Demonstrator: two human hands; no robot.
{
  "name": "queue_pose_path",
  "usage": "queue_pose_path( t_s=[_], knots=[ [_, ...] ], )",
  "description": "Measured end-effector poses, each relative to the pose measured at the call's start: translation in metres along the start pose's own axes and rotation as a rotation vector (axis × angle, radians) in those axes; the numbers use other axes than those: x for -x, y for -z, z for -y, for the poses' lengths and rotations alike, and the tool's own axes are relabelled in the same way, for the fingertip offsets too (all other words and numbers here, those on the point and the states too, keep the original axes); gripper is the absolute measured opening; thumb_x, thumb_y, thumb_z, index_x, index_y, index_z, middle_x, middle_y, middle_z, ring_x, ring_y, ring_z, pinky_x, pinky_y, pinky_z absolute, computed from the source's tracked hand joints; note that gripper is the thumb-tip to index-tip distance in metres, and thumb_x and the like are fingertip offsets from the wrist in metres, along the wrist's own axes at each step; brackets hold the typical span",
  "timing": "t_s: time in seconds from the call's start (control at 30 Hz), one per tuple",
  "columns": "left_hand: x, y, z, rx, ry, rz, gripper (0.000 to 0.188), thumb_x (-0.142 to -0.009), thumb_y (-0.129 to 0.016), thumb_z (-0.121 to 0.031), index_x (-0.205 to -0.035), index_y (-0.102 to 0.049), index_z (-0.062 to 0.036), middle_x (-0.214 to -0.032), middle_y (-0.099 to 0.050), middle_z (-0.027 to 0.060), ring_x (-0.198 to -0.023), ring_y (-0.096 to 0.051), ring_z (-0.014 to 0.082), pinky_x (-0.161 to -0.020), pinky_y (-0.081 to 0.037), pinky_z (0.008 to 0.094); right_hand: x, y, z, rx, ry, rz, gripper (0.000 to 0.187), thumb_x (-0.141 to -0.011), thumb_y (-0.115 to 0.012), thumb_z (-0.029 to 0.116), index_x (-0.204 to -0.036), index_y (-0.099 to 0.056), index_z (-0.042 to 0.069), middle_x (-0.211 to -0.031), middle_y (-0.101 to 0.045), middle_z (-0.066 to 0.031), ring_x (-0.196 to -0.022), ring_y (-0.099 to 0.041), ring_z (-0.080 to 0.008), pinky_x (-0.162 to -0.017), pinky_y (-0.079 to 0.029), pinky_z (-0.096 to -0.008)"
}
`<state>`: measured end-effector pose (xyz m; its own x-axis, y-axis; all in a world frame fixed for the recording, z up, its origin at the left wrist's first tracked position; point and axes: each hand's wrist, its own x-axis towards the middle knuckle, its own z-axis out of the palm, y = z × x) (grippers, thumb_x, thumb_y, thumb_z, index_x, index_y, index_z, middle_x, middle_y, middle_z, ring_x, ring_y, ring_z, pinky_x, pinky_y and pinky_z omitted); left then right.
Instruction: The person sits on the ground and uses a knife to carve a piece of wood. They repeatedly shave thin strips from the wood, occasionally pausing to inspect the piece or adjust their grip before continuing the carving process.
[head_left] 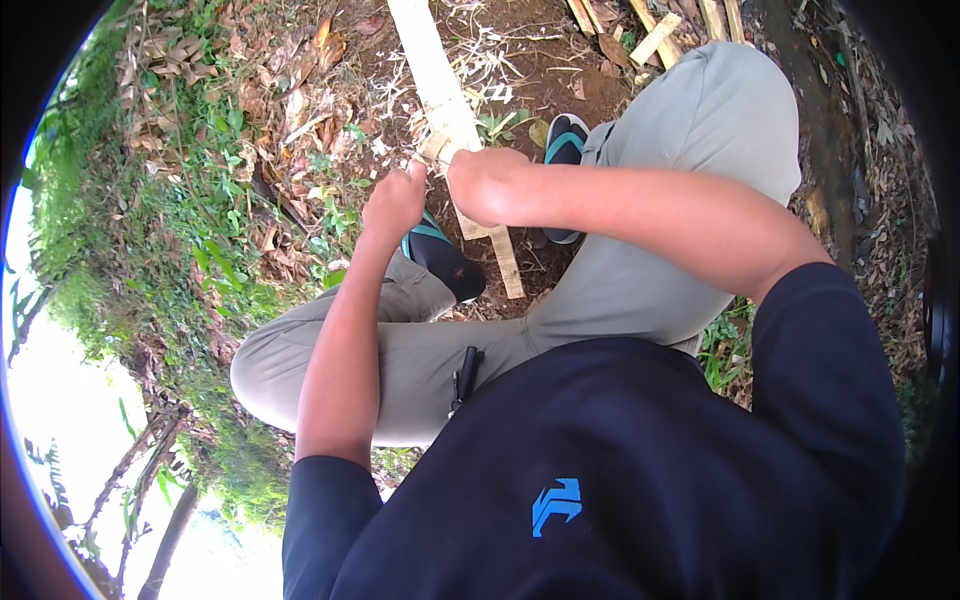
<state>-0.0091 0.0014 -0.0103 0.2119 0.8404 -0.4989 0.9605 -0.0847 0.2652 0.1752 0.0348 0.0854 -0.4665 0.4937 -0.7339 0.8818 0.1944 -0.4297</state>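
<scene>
A long pale wooden plank (437, 80) runs from the far edge toward me, between my feet. My left hand (395, 200) is closed at the plank's left side, its thumb pointing forward. Across the plank, my right hand (487, 185) forms a fist with its knuckles turned left. In the gap between the hands a small light-brown wooden piece (436, 147) shows on the plank. Whatever either fist grips is hidden by the fingers. A narrower wooden strip (508, 265) sticks out from under the plank's near end.
Pale shavings (500, 65) litter the brown soil beside the plank. Several cut wood pieces (656, 40) lie at the far right. My feet wear dark sandals with teal straps (566, 140). Green plants and dry leaves (215, 150) cover the ground at left.
</scene>
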Motion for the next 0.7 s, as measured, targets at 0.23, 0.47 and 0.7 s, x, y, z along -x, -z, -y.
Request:
queue_pose_path(
  t_s=[0.23, 0.47, 0.7],
  knots=[
    [0.009, 0.001, -0.018, 0.021, -0.053, -0.031, 0.029, -0.098, -0.038, -0.022, -0.118, -0.051, -0.0054, -0.089, -0.061, 0.0303, -0.084, -0.066, 0.0437, -0.073, -0.053, 0.0535, -0.016, -0.015, -0.003, 0.099, -0.112, -0.011, 0.036, -0.081, -0.067, 0.007, -0.115, -0.063, -0.004, -0.106, -0.07, -0.019, -0.099, -0.07, -0.0272, -0.079, -0.057, -0.0353],
    [-0.003, -0.012, -0.009, 0.016, -0.052, 0.043, 0.042, -0.097, -0.037, -0.033, -0.107, -0.053, 0.0045, -0.1, -0.061, 0.0327, -0.094, -0.062, 0.0474, -0.083, -0.049, 0.054, -0.048, -0.02, -0.027, 0.071, -0.199, -0.024, 0.038, -0.084, -0.064, 0.006, -0.12, -0.057, -0.005, -0.106, -0.07, -0.0208, -0.098, -0.07, -0.03, -0.078, -0.057, -0.0379],
    [-0.011, -0.023, 0.012, 0.217, 0.145, 0.007, 0.024, -0.096, -0.037, -0.022, -0.096, -0.05, -0.0018, -0.093, -0.06, 0.0241, -0.085, -0.062, 0.0446, -0.08, -0.046, 0.0538, -0.049, -0.019, -0.016, 0.075, -0.157, -0.002, 0.031, -0.087, -0.057, 0.005, -0.117, -0.057, -0.006, -0.105, -0.069, -0.024, -0.097, -0.07, -0.0329, -0.078, -0.057, -0.0406]
  ],
)
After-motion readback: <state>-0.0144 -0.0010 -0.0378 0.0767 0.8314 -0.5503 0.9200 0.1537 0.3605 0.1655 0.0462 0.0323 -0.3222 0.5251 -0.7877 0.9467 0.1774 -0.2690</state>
